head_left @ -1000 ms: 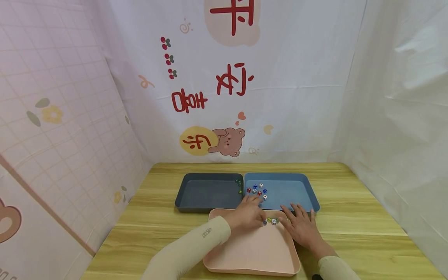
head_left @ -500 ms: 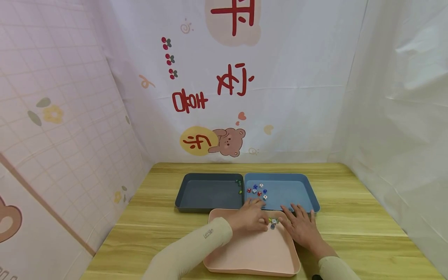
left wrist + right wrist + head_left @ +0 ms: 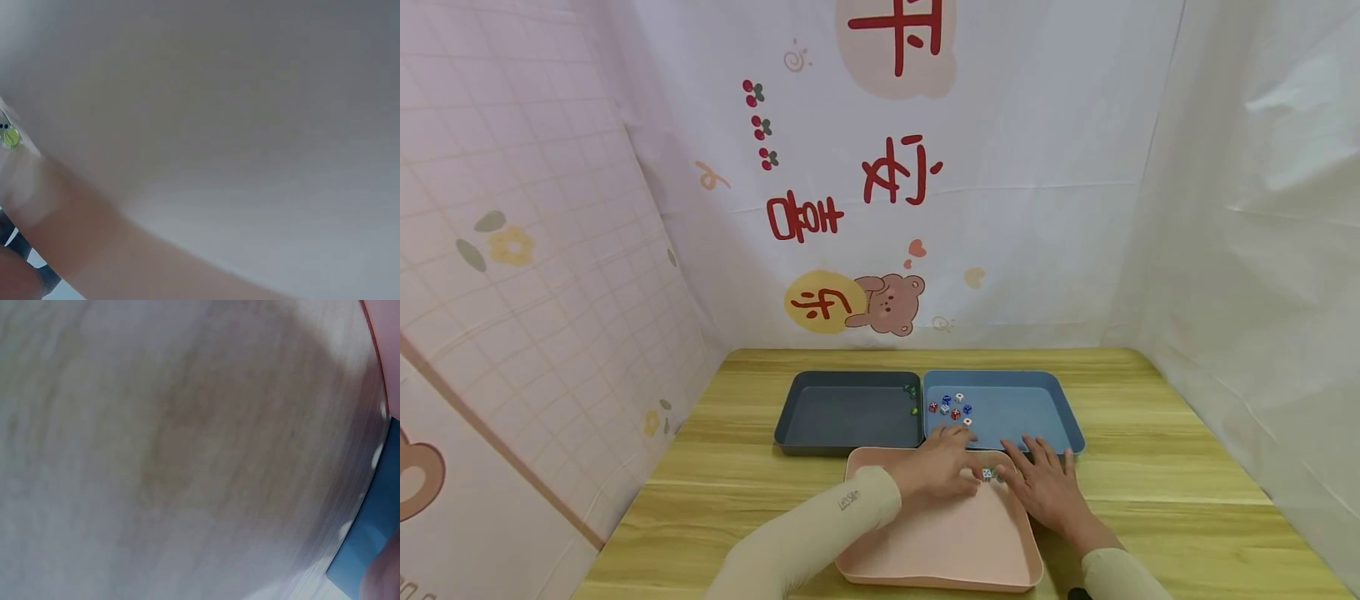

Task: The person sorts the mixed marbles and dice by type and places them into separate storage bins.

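Note:
In the head view, my left hand (image 3: pixel 942 465) reaches over the far rim of the pink tray (image 3: pixel 940 542), its thumb and index finger slightly apart beside a white die (image 3: pixel 987 474). Its other fingers extend over the near edge of the blue tray (image 3: pixel 1022 400). A yellow-green marble (image 3: pixel 11 137) shows at the left edge of the left wrist view; the head view hides it behind my fingers. My right hand (image 3: pixel 1051 493) lies with spread fingers on the blue tray's near rim. Its thumb touches or nearly touches small glass marbles (image 3: pixel 998 476) right of the die.
Several red, blue and white dice (image 3: pixel 956 413) lie at the left of the blue tray. A dark slate tray (image 3: pixel 850 417) stands beside it, with several green marbles (image 3: pixel 913 392) along its right side. All trays stand on a wood-grain table (image 3: pixel 1172 500).
A dark marble by my left fingertips went right, past the front of the die, toward my right thumb. My left hand shifted slightly right, covering the yellow-green marble. My right hand stayed put.

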A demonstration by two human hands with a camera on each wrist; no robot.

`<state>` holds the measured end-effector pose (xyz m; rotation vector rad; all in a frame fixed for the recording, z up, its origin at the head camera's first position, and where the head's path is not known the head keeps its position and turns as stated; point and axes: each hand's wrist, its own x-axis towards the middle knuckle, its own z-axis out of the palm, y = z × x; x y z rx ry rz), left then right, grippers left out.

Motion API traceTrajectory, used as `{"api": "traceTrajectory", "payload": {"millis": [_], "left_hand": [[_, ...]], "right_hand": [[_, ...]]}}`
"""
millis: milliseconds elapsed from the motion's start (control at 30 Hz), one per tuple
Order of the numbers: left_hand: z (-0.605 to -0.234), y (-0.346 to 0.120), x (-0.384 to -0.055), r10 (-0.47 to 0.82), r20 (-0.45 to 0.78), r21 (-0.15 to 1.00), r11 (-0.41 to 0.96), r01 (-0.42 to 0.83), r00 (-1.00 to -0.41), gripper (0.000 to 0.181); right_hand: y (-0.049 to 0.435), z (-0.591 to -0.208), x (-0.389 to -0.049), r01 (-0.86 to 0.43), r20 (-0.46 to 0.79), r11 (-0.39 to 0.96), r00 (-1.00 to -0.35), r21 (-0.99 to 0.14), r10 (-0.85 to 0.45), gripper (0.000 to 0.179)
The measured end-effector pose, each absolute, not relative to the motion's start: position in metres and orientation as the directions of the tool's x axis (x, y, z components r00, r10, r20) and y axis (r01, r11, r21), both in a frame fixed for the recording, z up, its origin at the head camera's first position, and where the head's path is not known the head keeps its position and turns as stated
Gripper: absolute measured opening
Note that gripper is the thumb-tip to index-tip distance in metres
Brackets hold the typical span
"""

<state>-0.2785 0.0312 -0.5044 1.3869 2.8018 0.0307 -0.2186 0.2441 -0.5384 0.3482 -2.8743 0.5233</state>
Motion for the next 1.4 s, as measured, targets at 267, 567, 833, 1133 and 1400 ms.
{"api": "traceTrajectory", "payload": {"millis": [267, 567, 833, 1133, 1400], "left_hand": [[-0.501, 0.036, -0.278, 0.777, 0.004, 0.007, 0.63, 0.777, -0.63, 0.024], [-0.506, 0.031, -0.282, 0.789, -0.004, -0.121, 0.61, 0.783, -0.615, 0.033], [-0.508, 0.028, -0.28, 0.803, 0.017, -0.089, 0.595, 0.799, -0.596, 0.013], [-0.494, 0.011, -0.287, 0.745, 0.064, 0.058, 0.661, 0.748, -0.663, 0.015], [-0.473, -0.036, -0.314, 0.556, 0.164, 0.309, 0.755, 0.578, -0.815, 0.012]], "right_hand": [[0.244, -0.536, -0.218, -0.25, 0.206, 0.917, -0.96, -0.311, -0.192, 0.056], [0.244, -0.537, -0.219, -0.257, 0.206, 0.914, -0.958, -0.315, -0.199, 0.055], [0.243, -0.535, -0.218, -0.256, 0.211, 0.916, -0.958, -0.308, -0.197, 0.055], [0.243, -0.536, -0.217, -0.254, 0.224, 0.921, -0.955, -0.294, -0.192, 0.054], [0.244, -0.536, -0.217, -0.264, 0.237, 0.919, -0.951, -0.293, -0.198, 0.055]]}}
